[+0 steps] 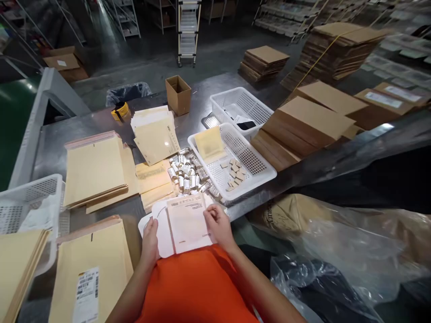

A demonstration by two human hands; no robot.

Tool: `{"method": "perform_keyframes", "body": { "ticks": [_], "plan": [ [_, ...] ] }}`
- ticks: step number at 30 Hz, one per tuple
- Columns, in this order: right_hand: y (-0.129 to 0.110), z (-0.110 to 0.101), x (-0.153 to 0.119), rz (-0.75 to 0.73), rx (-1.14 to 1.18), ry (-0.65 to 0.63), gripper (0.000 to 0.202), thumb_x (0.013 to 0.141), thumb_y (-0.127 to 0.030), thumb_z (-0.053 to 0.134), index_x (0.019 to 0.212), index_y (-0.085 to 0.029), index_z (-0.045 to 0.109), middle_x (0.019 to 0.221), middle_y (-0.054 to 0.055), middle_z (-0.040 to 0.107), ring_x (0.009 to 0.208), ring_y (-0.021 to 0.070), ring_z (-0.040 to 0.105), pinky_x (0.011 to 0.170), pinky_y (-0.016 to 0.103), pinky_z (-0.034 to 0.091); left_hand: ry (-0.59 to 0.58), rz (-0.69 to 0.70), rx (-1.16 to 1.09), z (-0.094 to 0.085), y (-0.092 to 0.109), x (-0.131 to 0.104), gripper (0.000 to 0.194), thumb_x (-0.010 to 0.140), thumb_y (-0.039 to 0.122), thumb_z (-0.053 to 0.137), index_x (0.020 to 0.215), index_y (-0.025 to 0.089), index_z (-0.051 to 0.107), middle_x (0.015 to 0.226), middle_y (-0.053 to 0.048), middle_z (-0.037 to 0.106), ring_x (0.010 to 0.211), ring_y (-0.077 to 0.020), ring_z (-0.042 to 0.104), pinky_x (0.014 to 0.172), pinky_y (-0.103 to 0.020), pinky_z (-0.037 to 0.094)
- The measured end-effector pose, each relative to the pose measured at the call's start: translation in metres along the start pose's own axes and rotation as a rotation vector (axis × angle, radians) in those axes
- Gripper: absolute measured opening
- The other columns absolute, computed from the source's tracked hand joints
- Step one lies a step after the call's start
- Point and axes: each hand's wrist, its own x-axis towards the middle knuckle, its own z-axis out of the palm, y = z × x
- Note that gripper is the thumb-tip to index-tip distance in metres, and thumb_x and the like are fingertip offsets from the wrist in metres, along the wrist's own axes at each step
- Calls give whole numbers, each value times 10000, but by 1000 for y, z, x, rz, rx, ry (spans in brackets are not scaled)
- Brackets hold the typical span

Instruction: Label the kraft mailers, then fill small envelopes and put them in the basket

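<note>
Close to my body, my left hand [151, 238] grips the left side of a white sheet with rounded corners [163, 231]. On top of it lies a pale printed sheet [188, 224] with small lines of text and a barcode-like mark. The fingers of my right hand [218, 224] pinch together at this printed sheet's right edge. Just beyond the sheets sits a heap of small silvery cylinders with white labels [186, 175]. Left of the heap are yellowish padded envelopes [153, 179].
A white basket [266, 175] holds small tan pieces [235, 172] and a yellow envelope [210, 143]. Behind it stands another white basket [242, 96]. Large envelopes [94, 170] stack on the left, and flat cardboard boxes [310, 116] on the right. An open carton [178, 96] stands farther back.
</note>
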Motion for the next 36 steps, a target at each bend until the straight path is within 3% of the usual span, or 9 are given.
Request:
{"method": "perform_keyframes", "body": {
  "ticks": [4,7,13,18,25,30,32,34,36],
  "plan": [
    [-5,32,1,27,-115,-17,138,864,-366,524,830,-236,490,513,-91,414,473,122,421,490,243,359,-248,-29,-97,17,4,-13,506,740,489,716,1147,214,596,1136,-123,733,1122,-317,674,911,-457,574],
    [-1,34,7,-84,-274,-34,105,848,-338,536,781,-259,520,605,-47,526,545,152,506,532,272,421,-259,-20,-97,16,5,-14,548,709,477,763,1153,205,589,1110,-131,742,1073,-336,694,862,-452,592],
    [20,-29,114,-59,-472,141,148,887,-282,489,797,-202,576,861,48,603,799,177,556,733,301,457,-92,-75,-97,-6,8,-3,548,578,464,855,1008,216,622,1000,-84,773,988,-324,725,857,-453,598],
    [40,-76,210,3,-540,126,151,883,-140,550,737,-171,571,1000,104,650,893,147,558,770,263,418,-19,-167,-76,-19,19,-5,596,525,431,889,1026,231,637,931,-67,787,992,-342,726,829,-461,611],
    [55,-90,257,98,-458,53,251,868,-238,654,652,-168,546,800,61,644,904,203,617,854,382,465,6,-238,-226,-8,30,-10,615,531,458,887,1067,245,673,1006,-98,781,1078,-392,688,877,-531,589],
    [41,-78,236,149,-314,-26,174,841,-246,596,672,-203,591,738,116,650,907,294,642,837,463,470,42,-214,-314,9,35,-3,709,510,434,898,1138,205,662,1035,-112,777,1111,-373,675,910,-504,572],
    [27,-57,201,151,-217,-96,146,836,-313,582,899,-207,659,774,76,673,808,259,663,777,432,513,11,-185,-322,18,36,0,740,522,417,899,1179,192,643,1039,-115,775,1097,-349,684,927,-485,563],
    [12,-26,154,165,-89,-185,338,794,-372,603,1094,-222,641,798,38,683,728,231,671,701,393,542,-39,-140,-318,27,35,0,707,565,410,882,1190,186,636,1041,-112,774,1069,-327,698,928,-465,562],
    [-3,10,104,248,197,-335,357,710,-358,648,1035,-211,650,836,33,671,695,220,665,654,375,542,-82,-99,-314,34,34,-1,668,589,405,867,1176,181,641,1024,-109,776,1035,-316,710,908,-447,569]
  ]
}}
